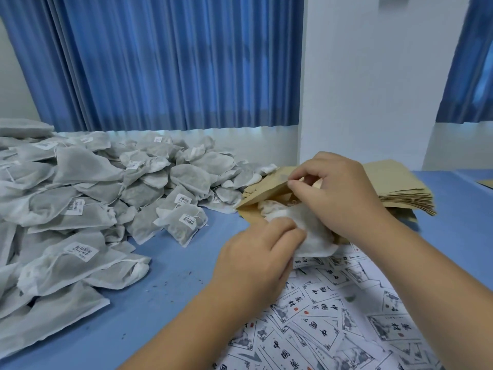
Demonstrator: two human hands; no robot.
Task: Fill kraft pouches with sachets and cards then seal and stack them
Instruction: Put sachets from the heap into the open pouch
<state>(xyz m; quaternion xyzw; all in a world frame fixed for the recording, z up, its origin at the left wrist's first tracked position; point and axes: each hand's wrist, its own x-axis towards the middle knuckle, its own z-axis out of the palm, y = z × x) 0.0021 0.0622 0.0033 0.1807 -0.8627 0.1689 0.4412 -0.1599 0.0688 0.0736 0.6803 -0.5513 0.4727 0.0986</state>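
Observation:
A kraft pouch [266, 189] lies open-mouthed on the blue table, right of centre. My right hand [333, 190] pinches its upper flap and lifts it. My left hand [256, 252] grips a white mesh sachet [309, 231] whose far end sits in the pouch's mouth. A big heap of similar grey-white sachets [88, 198] with barcode tags covers the table's left side. Printed cards [333, 316] with ink drawings and red seals lie scattered under my forearms at the lower right.
A stack of flat empty kraft pouches [400, 188] sits behind my right hand. Blue curtains and a white wall stand behind the table. Bare blue tabletop [170, 276] shows between the sachet heap and the cards.

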